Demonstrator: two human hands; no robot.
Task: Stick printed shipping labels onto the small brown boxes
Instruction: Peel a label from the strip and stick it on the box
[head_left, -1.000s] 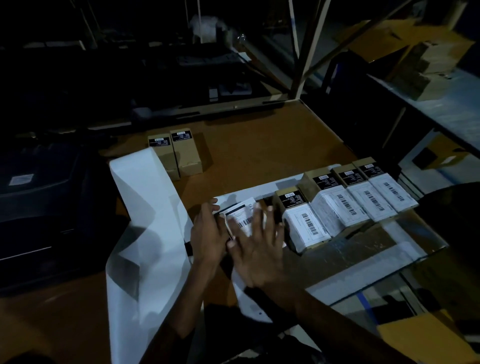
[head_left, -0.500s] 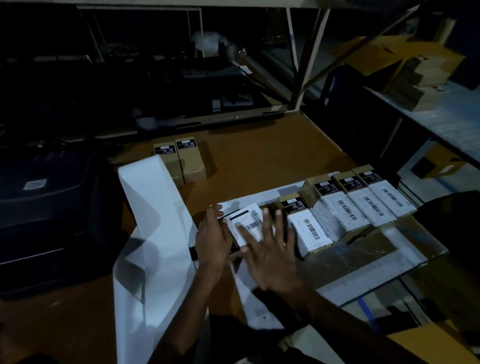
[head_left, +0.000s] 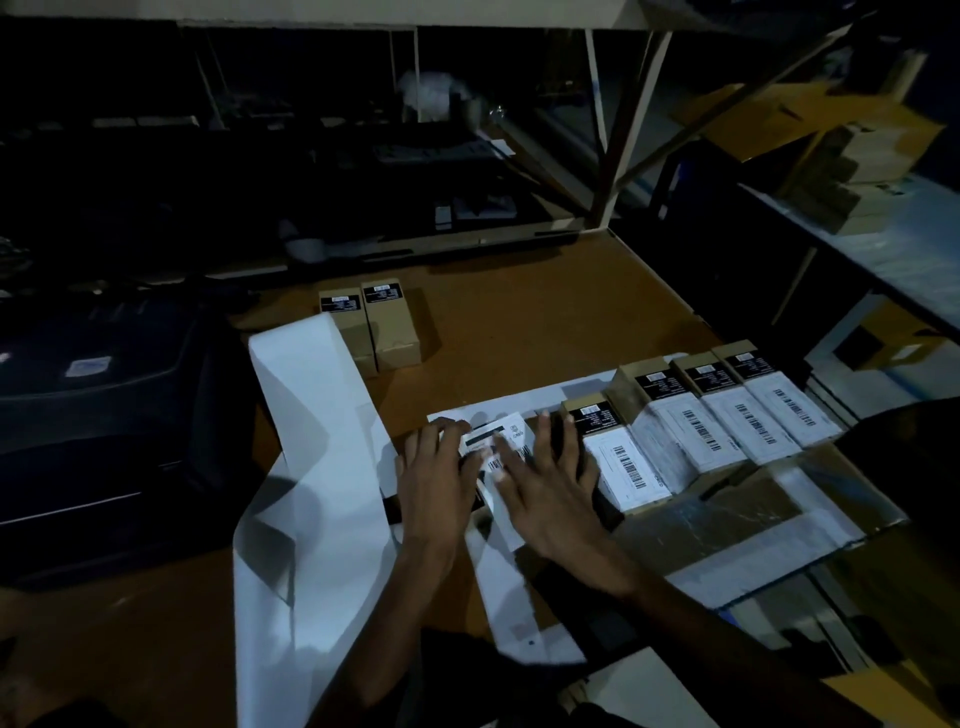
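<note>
Label (head_left: 497, 441) on box under both hands, left end of labelled row (head_left: 727, 421) on desk (head_left: 519, 332). Left hand (head_left: 439, 478) curled on box side, steadying; right hand (head_left: 545, 493) flat, fingers spread, smoothing. Judgement: label thin, floppy, tacky; take by corner. Box light, stiff; hold by sides.
</note>
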